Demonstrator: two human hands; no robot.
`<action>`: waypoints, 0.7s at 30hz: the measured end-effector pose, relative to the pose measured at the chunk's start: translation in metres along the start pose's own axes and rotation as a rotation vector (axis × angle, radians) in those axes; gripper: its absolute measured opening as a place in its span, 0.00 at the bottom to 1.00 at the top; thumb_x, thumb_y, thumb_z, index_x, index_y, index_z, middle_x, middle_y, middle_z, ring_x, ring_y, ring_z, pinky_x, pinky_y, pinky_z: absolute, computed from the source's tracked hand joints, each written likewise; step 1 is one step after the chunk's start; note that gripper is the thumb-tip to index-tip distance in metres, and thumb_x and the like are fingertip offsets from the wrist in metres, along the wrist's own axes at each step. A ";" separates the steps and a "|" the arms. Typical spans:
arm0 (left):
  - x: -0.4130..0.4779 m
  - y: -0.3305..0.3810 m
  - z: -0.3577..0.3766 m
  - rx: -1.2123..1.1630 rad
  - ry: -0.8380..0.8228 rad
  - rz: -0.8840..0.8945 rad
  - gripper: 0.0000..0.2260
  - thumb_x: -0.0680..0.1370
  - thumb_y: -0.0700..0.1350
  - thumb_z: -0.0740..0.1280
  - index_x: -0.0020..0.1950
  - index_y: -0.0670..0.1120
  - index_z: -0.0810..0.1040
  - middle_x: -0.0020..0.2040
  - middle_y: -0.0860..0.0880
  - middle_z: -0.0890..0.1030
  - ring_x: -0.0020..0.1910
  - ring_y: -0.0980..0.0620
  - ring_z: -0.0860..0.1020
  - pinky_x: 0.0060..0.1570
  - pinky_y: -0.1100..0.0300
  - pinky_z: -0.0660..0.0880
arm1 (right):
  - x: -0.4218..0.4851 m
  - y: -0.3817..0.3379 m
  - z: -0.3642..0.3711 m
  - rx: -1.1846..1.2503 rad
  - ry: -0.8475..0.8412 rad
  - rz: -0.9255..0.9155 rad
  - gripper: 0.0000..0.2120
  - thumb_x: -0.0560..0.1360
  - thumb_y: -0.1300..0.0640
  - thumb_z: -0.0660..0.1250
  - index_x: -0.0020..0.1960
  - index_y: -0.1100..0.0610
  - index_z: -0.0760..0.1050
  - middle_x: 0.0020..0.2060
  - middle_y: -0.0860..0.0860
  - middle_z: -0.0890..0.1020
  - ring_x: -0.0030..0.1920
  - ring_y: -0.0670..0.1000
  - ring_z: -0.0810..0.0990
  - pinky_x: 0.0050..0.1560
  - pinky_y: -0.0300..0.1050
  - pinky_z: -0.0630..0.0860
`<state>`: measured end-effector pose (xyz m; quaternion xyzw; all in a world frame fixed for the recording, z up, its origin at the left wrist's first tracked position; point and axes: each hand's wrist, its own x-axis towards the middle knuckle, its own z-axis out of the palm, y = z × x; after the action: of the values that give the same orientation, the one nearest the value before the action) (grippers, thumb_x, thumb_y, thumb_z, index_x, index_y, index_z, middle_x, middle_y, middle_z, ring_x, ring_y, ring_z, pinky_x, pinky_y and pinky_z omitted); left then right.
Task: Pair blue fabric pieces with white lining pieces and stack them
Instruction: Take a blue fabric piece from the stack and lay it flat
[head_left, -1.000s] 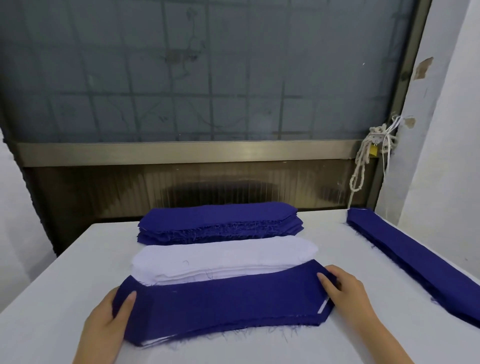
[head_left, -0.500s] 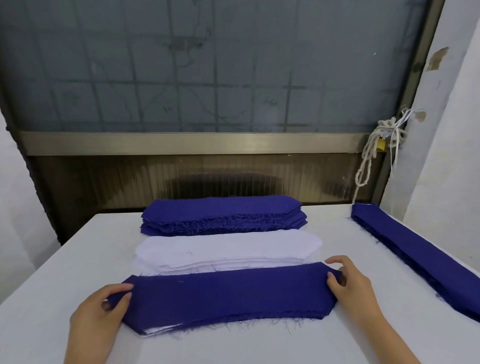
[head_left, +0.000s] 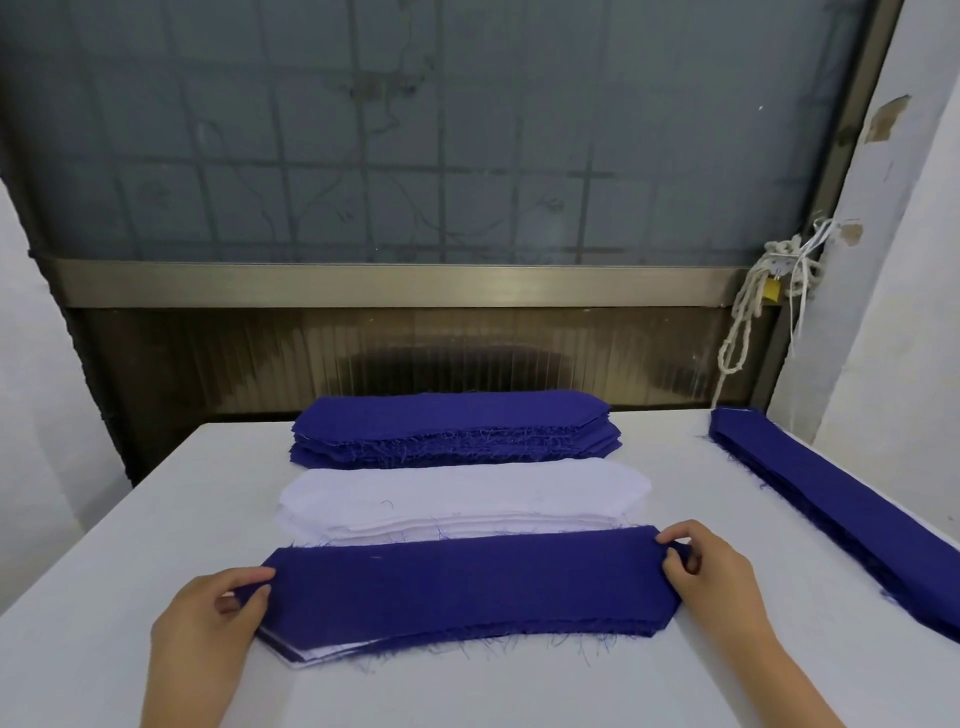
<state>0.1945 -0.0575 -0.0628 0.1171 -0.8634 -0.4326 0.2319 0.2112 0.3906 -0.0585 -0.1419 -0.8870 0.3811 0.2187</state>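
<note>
Stack of pairs (head_left: 493, 631) lies right in front, long axis left to right; left hand (head_left: 208, 618) pinches the top blue piece (head_left: 467, 587) at its left tip, right hand (head_left: 711, 571) at the right tip, white lining pile (head_left: 457, 499) just behind

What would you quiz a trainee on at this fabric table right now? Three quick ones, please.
1. Multiple choice: what lies between the far blue fabric stack and the near paired stack?
A) scissors
B) white lining stack
C) a ruler
2. True or false: the left hand and right hand each pinch one end of the near paired stack.
3. Fill in: at the near paired stack's front-left corner, ___ layers show beneath the blue top.

Key: 1 B; 2 true; 3 white.
</note>
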 end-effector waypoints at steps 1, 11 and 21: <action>0.001 -0.002 0.000 -0.011 0.011 -0.004 0.11 0.72 0.34 0.72 0.42 0.51 0.84 0.44 0.47 0.81 0.43 0.61 0.77 0.41 0.82 0.64 | 0.000 0.000 0.000 -0.001 0.008 0.002 0.14 0.74 0.67 0.65 0.41 0.48 0.76 0.26 0.47 0.69 0.29 0.49 0.70 0.32 0.37 0.67; 0.001 -0.005 0.000 0.061 0.050 0.072 0.14 0.71 0.30 0.70 0.45 0.49 0.84 0.46 0.45 0.81 0.37 0.52 0.77 0.47 0.74 0.68 | -0.002 0.000 0.000 -0.048 0.046 -0.044 0.13 0.75 0.67 0.65 0.42 0.48 0.75 0.36 0.49 0.71 0.37 0.48 0.73 0.38 0.39 0.67; -0.011 0.016 0.003 -0.075 -0.224 0.392 0.17 0.71 0.30 0.73 0.48 0.52 0.85 0.49 0.56 0.83 0.51 0.65 0.77 0.54 0.76 0.69 | -0.009 -0.007 -0.002 -0.086 -0.019 -0.440 0.12 0.76 0.64 0.67 0.49 0.46 0.80 0.47 0.39 0.77 0.51 0.44 0.74 0.54 0.30 0.67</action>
<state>0.2028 -0.0419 -0.0550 -0.1104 -0.8734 -0.4212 0.2182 0.2190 0.3832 -0.0541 0.0494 -0.9140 0.2874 0.2820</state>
